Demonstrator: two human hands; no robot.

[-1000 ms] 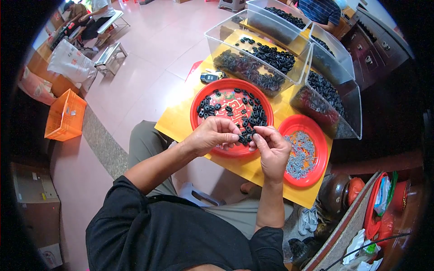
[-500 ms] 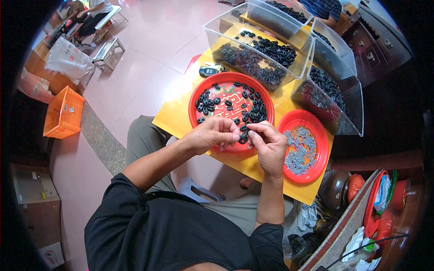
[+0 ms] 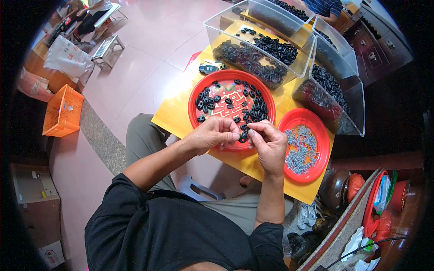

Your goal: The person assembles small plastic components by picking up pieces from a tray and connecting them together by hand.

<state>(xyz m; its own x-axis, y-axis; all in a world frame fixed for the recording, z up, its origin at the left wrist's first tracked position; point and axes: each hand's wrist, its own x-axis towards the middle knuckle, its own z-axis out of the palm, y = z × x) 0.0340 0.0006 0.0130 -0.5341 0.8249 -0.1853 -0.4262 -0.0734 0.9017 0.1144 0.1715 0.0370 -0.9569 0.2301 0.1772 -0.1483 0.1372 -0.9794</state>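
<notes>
A small black oval plastic piece (image 3: 243, 137) is pinched between my hands, over the near edge of a large red tray (image 3: 191, 105). The left thumb and fingertips of my left hand (image 3: 214, 135) close on it from one side. From the other side, the thumb and forefinger of my right hand (image 3: 270, 147) meet it. My fingertips hide part of the piece, and any screw in it is too small to make out. Several similar black pieces (image 3: 257, 109) with holes lie in the tray. Beside my right hand, a smaller red plate (image 3: 325, 147) holds many grey screws (image 3: 300, 151).
Clear plastic bins (image 3: 260, 58) full of black pieces stand at the table's far and right sides. A car key (image 3: 208, 68) lies beyond the tray on the yellow tabletop (image 3: 174, 117). An orange crate (image 3: 63, 110) sits on the floor at left. Another person's arm (image 3: 332, 19) shows behind the bins.
Both hands keep the same pinch on the black piece at the tray's near edge. Only a very slight shift of the whole view shows.
</notes>
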